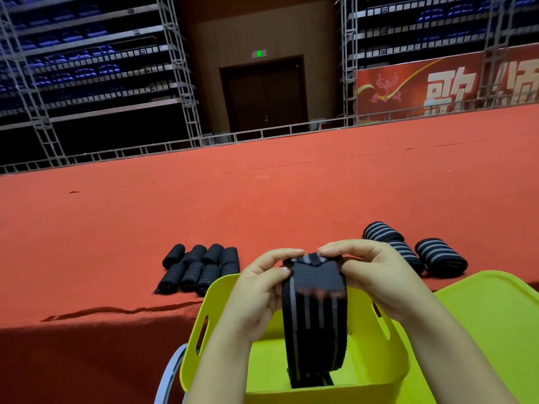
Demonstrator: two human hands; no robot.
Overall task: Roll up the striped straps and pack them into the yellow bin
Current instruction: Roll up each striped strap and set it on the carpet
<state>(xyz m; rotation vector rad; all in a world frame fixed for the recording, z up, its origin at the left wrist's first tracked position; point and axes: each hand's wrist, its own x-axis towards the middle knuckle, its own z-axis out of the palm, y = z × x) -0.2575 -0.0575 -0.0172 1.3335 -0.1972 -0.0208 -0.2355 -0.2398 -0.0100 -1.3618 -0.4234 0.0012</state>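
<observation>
Head view: yellow bin point(376, 371) lies nearest, directly below. Striped strap point(315, 325) hangs lengthwise into it. Left hand point(259, 290) and right hand point(367, 275) both pinch its top end, equally near. Rolled straps point(201, 268) lie beyond.

One head-worn view looks forward and down, close over the yellow bin point(221, 290)

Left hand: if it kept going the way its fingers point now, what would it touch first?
Left hand points right, toward the right hand; its fingers already pinch the striped strap, so likely those fingertips next.
</observation>
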